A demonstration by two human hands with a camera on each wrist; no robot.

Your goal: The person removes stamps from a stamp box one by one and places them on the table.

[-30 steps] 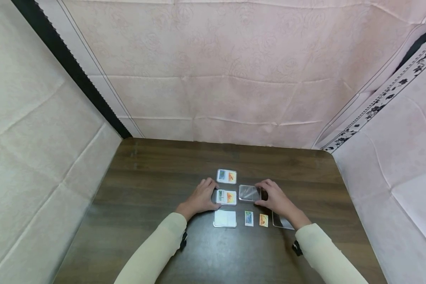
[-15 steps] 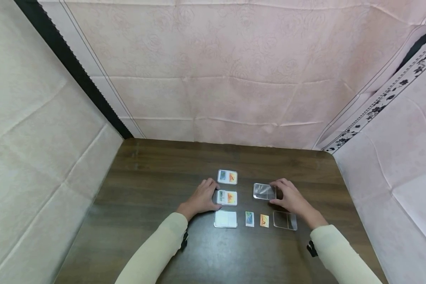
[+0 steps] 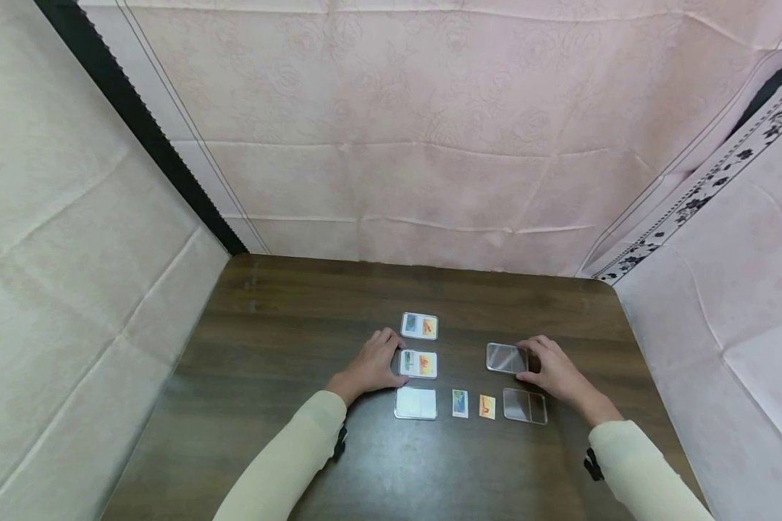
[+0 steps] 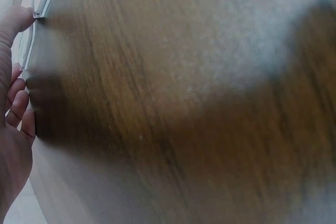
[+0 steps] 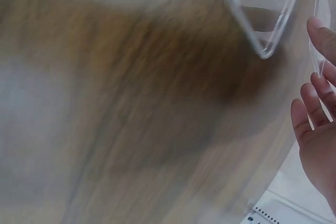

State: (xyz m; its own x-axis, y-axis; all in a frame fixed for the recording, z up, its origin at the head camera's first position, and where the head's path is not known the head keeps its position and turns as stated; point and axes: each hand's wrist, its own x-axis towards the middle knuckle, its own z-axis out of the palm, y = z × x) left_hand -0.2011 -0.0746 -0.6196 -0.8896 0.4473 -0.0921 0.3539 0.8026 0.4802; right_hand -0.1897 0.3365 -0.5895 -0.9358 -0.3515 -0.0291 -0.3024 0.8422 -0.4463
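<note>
My right hand [image 3: 550,367] pinches a clear plastic lid [image 3: 503,357] by its right end, thumb on the near edge and fingers on the far edge. In the right wrist view the lid [image 5: 321,30] appears nearly edge-on. My left hand [image 3: 373,366] holds the left end of a clear card case [image 3: 418,364], which lies flat with a picture card in blue-green and another in orange showing. The left wrist view catches only the case's edge, beside my left thumb [image 4: 21,20].
Behind lies a similar case [image 3: 420,325] with two picture cards. In front are a white-filled case [image 3: 415,403], a loose blue card [image 3: 460,403], a loose orange card [image 3: 486,407] and a clear plastic case part [image 3: 524,407]. Cloth walls [image 3: 430,181] border the wooden table [image 3: 287,325].
My right hand has carried the clear lid rightward, away from the middle case, uncovering the clear case part at front right. My left hand has stayed at the case.
</note>
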